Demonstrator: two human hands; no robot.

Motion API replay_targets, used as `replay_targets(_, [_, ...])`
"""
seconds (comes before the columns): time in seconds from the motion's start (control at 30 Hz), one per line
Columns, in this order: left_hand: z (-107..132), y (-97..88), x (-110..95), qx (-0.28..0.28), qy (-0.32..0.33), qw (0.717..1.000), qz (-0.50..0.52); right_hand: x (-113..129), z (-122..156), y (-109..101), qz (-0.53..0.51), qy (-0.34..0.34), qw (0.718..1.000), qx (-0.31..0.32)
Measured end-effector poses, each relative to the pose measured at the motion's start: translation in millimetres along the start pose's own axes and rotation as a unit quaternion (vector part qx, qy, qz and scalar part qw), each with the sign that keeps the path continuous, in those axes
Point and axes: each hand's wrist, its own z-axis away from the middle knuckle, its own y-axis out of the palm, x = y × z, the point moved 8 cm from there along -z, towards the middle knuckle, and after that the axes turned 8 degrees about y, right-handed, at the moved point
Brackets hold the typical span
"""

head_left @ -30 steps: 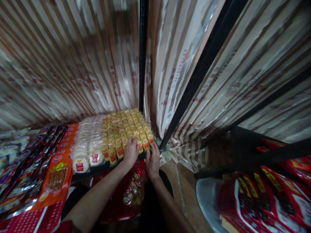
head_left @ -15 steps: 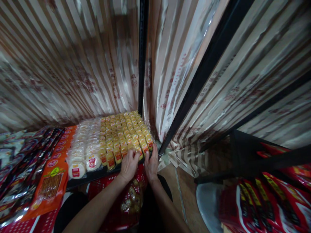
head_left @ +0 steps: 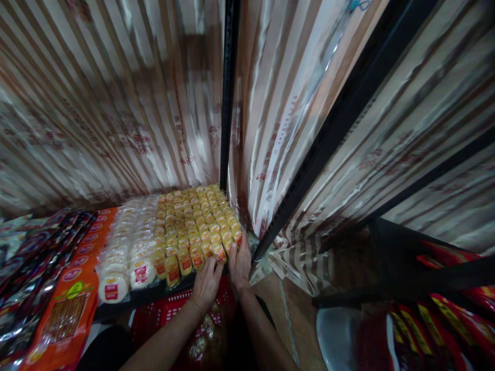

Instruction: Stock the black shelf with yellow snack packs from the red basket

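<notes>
Q. Where do the small yellow packets lie?

A. Directly beyond my fingers, in close rows on a black shelf. White packets lie to the left of my fingers; a red basket is below them, nearer my body.

Q. How are the fingers arranged?

A. My left fingers are curled against the front of the near packets. My right fingers extend along the outer side of the rightmost row, thumb apart at its front. Whether either set grips a packet, I cannot tell.

Q. How should one packet handle?

A. Probably light and soft inside a slick, shiny wrapper, so easily crushed; best held lightly by its two sides, near the labelled front.
</notes>
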Motion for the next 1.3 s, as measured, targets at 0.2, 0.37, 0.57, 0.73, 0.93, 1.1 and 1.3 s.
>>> replay_targets(0.2, [-5, 9.9, 9, 0.007, -0.042, 0.999, 0.028, 1, 1, 11, 0.042, -0.027, 0.999, -0.007])
replay_targets(0.37, [-5, 10.3, 7, -0.011, -0.020, 1.000, -0.003, 4, -1, 9, 0.018, -0.021, 1.000, 0.006])
replay_targets(0.57, [0, 10.6, 2, -0.010, 0.026, 0.999, -0.019, 0, -6, 6, -0.047, 0.052, 0.997, 0.039])
replay_targets(0.73, [-4, 11.4, -1, 0.030, 0.030, 0.999, 0.014, 0, -8, 8, -0.037, 0.052, 0.997, 0.042])
replay_targets(0.93, [2, 4.5, -9, -0.011, 0.071, 0.997, -0.006, -4, -6, 9, -0.050, 0.040, 0.997, 0.040])
replay_targets(1.1, [49, -32.1, 7, -0.108, -0.020, 0.993, -0.036, 0, 8, -5, -0.039, 0.004, 0.999, -0.005])
replay_targets(1.3, [108, -91.7, 47, -0.166, -0.131, 0.977, -0.028, 34, 53, -18, -0.036, -0.115, 0.993, 0.011])
